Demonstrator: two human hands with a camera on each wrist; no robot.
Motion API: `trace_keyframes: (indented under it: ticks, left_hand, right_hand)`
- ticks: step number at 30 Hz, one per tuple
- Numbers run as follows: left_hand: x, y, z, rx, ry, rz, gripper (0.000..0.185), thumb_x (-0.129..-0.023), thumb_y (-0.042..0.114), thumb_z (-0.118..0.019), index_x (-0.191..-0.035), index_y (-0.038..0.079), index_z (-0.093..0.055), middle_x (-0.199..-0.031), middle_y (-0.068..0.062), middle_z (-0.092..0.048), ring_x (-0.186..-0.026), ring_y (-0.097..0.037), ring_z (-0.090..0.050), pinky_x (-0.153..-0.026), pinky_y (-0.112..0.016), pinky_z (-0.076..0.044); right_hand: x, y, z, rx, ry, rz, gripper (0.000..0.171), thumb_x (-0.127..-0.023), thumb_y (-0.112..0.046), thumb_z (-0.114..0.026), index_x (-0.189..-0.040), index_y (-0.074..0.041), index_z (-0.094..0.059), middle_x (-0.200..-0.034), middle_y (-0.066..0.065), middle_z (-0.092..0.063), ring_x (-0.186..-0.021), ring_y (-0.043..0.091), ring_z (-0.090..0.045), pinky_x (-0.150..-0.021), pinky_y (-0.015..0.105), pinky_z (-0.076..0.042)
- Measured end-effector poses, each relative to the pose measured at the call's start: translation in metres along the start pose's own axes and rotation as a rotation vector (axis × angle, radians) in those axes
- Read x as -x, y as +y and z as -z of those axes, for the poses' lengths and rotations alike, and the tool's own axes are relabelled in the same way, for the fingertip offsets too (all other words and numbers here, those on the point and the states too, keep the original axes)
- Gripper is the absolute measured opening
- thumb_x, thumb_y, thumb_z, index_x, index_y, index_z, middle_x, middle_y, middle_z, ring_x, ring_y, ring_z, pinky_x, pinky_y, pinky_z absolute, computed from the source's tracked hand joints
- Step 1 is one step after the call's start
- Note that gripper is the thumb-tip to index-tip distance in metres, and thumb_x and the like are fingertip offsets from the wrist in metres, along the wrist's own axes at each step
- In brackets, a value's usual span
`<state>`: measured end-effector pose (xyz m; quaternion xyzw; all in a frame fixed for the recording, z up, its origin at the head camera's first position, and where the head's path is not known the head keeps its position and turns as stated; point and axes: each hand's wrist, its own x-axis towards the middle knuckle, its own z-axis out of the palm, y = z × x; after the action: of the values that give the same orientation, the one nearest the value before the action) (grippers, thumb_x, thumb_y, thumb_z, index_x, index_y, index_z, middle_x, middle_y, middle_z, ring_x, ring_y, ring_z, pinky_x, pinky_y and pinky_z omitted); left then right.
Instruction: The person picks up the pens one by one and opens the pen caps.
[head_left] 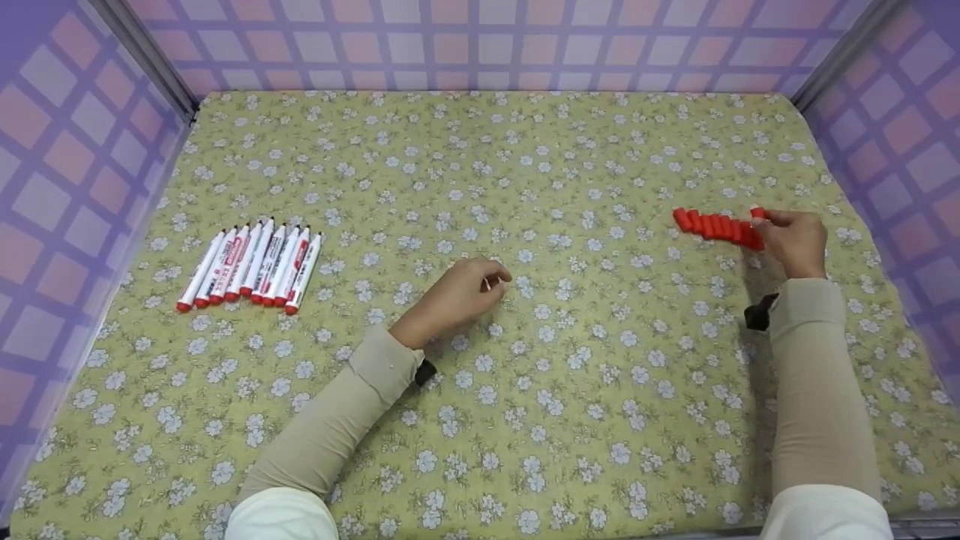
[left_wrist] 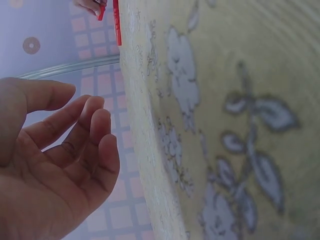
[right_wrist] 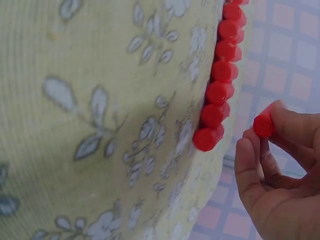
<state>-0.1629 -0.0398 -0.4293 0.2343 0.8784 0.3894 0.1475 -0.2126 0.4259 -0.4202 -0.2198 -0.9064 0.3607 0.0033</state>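
Note:
My right hand (head_left: 796, 238) pinches a red marker cap (right_wrist: 263, 125) between thumb and fingers, held a little above the cloth. Just to its left, a row of red caps (head_left: 716, 226) lies side by side on the table; in the right wrist view their round ends face the camera. My left hand (head_left: 459, 291) hovers over the middle of the table, its fingers loosely bent with nothing between them, as the left wrist view of the palm (left_wrist: 55, 175) shows. On the left lie several white markers (head_left: 251, 264) in a row, uncapped dark tips pointing away, red ends nearer me.
A yellow-green flowered cloth (head_left: 525, 420) covers the table. Checked pink and purple panels (head_left: 480, 45) stand along the back and both sides, with grey posts (head_left: 146, 56) at the corners. Dark wrist cameras (head_left: 760, 312) sit on my sleeves.

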Motion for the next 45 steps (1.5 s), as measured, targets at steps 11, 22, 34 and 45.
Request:
trace_keyframes:
  ticks: [11, 22, 34, 45]
  left_hand:
    - [-0.001, 0.000, -0.003, -0.024, -0.043, 0.012, 0.028, -0.099, 0.017, -0.048, -0.115, 0.006, -0.068, -0.103, -0.005, -0.067, -0.083, -0.015, -0.059, -0.068, -0.030, -0.048]
    - [0.000, 0.000, -0.005, -0.022, -0.054, 0.017, 0.027, -0.098, 0.016, -0.049, -0.116, 0.006, -0.067, -0.106, -0.005, -0.067, -0.085, -0.015, -0.059, -0.071, -0.030, -0.050]
    - [0.003, 0.000, -0.003, -0.008, -0.055, 0.025, 0.027, -0.099, 0.018, -0.049, -0.115, 0.008, -0.068, -0.107, -0.003, -0.066, -0.090, -0.014, -0.059, -0.074, -0.031, -0.051]
    - [0.004, -0.002, 0.003, -0.030, -0.047, 0.045, 0.024, -0.098, 0.017, -0.051, -0.112, 0.007, -0.069, -0.105, -0.004, -0.066, -0.093, -0.016, -0.060, -0.081, -0.032, -0.051]
  right_hand:
    - [-0.004, 0.022, 0.007, -0.031, -0.021, -0.080, 0.055, -0.097, -0.033, -0.050, -0.140, 0.000, -0.046, -0.142, 0.025, -0.046, -0.095, 0.009, -0.060, -0.063, 0.007, -0.043]
    - [-0.002, 0.027, 0.008, -0.014, -0.072, -0.141, 0.056, -0.098, -0.026, -0.048, -0.144, 0.005, -0.037, -0.147, 0.029, -0.036, -0.133, 0.039, -0.041, -0.104, 0.043, -0.043]
    - [0.000, 0.027, 0.009, 0.040, -0.084, -0.120, 0.057, -0.098, -0.028, -0.046, -0.141, 0.008, -0.040, -0.144, 0.033, -0.038, -0.133, 0.046, -0.038, -0.107, 0.052, -0.036]
    - [0.002, 0.027, 0.010, 0.051, -0.035, -0.108, 0.055, -0.098, -0.029, -0.041, -0.140, 0.007, -0.043, -0.142, 0.031, -0.043, -0.130, 0.043, -0.043, -0.105, 0.051, -0.039]
